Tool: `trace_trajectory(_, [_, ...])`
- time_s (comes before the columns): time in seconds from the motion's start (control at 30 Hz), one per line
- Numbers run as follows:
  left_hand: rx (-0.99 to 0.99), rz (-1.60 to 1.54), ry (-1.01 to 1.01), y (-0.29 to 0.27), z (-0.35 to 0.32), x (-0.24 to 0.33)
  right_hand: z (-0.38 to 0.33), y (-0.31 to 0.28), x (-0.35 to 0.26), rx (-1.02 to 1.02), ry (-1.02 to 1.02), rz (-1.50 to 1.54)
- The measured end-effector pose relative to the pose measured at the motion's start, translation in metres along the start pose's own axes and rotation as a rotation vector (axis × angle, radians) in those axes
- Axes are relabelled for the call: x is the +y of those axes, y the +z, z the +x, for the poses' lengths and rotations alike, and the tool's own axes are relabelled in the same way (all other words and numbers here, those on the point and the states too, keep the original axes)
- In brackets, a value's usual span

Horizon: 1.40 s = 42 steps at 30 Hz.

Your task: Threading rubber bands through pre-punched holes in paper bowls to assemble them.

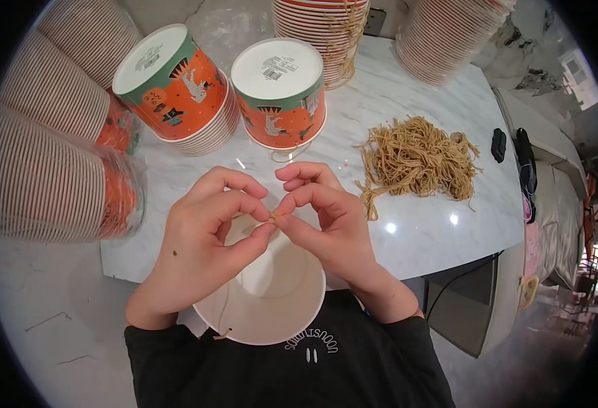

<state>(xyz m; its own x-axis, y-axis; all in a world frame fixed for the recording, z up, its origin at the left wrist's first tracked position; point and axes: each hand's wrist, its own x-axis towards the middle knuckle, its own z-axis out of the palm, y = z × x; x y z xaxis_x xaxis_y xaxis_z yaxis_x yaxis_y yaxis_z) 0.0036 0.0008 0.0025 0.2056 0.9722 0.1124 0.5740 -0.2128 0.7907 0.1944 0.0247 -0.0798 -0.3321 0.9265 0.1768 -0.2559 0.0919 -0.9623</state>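
Head view: by the near edge of the counter (407, 251), cord (271, 217) is pinched between fingers of the left hand (200, 234) and right hand (336, 221), neither nearer, above the bucket (271, 319); its long axis cannot be told.

Both forearms (155, 299) angle inward across the near edge of the table (414, 248). The left hand (200, 228) and right hand (336, 221) meet just beyond it, each pinching with thumb against forefinger, the two grips nearly touching. The middle fingers (244, 181) arch above, loosely curled; the wrists lean toward each other.
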Motion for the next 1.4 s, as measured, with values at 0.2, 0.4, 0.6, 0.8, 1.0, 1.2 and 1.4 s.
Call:
trace_trajectory(0.2, [-0.002, -0.001, -0.028, -0.001, -0.001, 0.002, -0.002, 0.002, -0.005, 0.048, -0.111, -0.197])
trace_trajectory(0.4, [0.045, 0.049, 0.035, 0.001, -0.006, 0.0, -0.002, 0.006, -0.007, 0.082, -0.151, -0.265])
trace_trajectory(0.6, [0.052, 0.093, 0.104, 0.001, -0.003, 0.002, -0.004, 0.007, -0.007, 0.072, -0.164, -0.292])
trace_trajectory(0.8, [0.036, 0.075, 0.042, 0.001, -0.002, 0.004, -0.003, 0.006, -0.015, 0.052, -0.122, -0.271])
trace_trajectory(1.0, [0.023, 0.039, 0.029, 0.001, 0.0, 0.004, -0.003, 0.005, -0.01, -0.002, -0.23, -0.358])
trace_trajectory(1.2, [0.019, 0.02, 0.034, 0.0, 0.001, 0.001, -0.001, 0.004, -0.013, 0.065, -0.391, -0.569])
trace_trajectory(1.4, [-0.012, -0.041, 0.005, -0.003, 0.001, -0.001, -0.002, 0.003, -0.014, 0.088, -0.43, -0.607])
